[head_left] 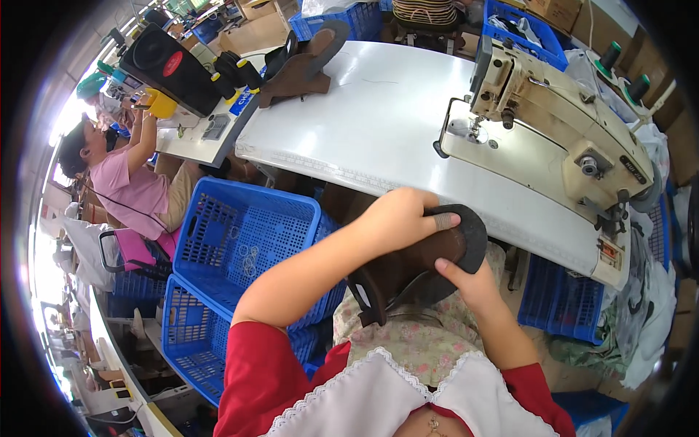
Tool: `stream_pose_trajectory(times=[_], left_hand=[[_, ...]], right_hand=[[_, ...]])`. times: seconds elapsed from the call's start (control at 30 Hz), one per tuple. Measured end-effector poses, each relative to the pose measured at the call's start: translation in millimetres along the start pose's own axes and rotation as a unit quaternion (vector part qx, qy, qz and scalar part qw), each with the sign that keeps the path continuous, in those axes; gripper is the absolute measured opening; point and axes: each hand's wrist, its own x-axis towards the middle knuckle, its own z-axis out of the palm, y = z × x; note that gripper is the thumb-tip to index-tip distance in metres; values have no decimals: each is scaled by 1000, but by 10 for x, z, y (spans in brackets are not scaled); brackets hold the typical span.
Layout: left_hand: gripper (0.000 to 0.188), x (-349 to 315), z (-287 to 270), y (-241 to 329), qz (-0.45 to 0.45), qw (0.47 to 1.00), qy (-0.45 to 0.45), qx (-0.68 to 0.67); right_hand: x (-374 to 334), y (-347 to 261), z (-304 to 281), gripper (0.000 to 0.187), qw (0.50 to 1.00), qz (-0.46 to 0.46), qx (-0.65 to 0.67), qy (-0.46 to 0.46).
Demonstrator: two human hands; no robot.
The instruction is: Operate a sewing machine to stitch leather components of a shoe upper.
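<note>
Brown workpiece (416,261) is clamped at its rim by left hand (400,216) and right hand (473,284) fingers, off the bench's (357,138) near edge; it could be dropped through slackened grip.

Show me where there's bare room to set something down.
The widest free patch is the white tabletop, between the brown workpiece at its far left and the sewing machine, bar a loose thread. A narrower strip borders the machine's near side. Crowded: the side table with the speaker and thread cones.
</note>
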Motion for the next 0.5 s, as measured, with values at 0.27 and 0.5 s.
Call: stream_pose_trajectory(times=[0.27, 0.5], left_hand=[[25, 51, -548, -236, 81, 976, -146, -141], [35, -110, -383, -859, -2, 966, -7, -258]], right_hand=[[-100, -108, -170, 57, 993, -20, 113, -28], [-127, -21, -462, 61, 976, -18, 215, -8]])
